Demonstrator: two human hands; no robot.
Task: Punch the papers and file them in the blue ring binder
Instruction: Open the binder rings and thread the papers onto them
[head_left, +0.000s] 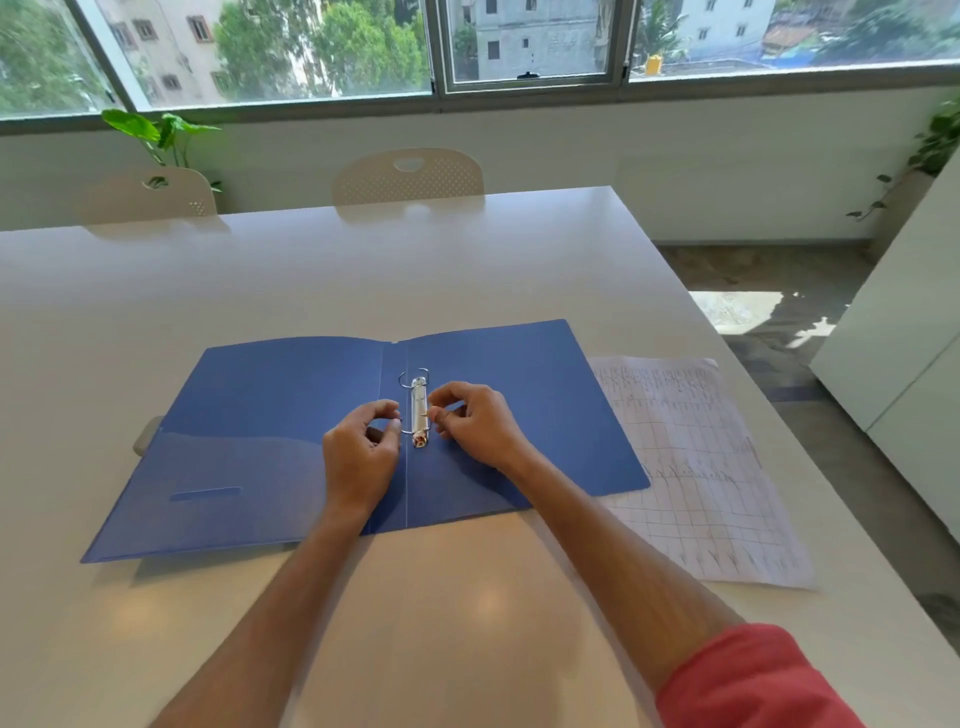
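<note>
The blue ring binder (270, 415) lies open and flat on the white table (363, 260). Its metal ring mechanism (419, 410) runs along the spine, with the far ring closed. My left hand (361, 457) pinches the near ring from the left side. My right hand (475, 421) pinches the same ring from the right side. The papers (696, 467), with a hand-drawn grid and writing, lie on the table to the right, partly tucked under the binder's right cover. A grey object (147, 435), perhaps the punch, peeks out from under the left cover.
Two beige chairs (410, 179) stand at the table's far side. The table's right edge drops to the floor (779, 291). A white cabinet (904, 332) stands at the right. Plants (156, 135) line the window wall.
</note>
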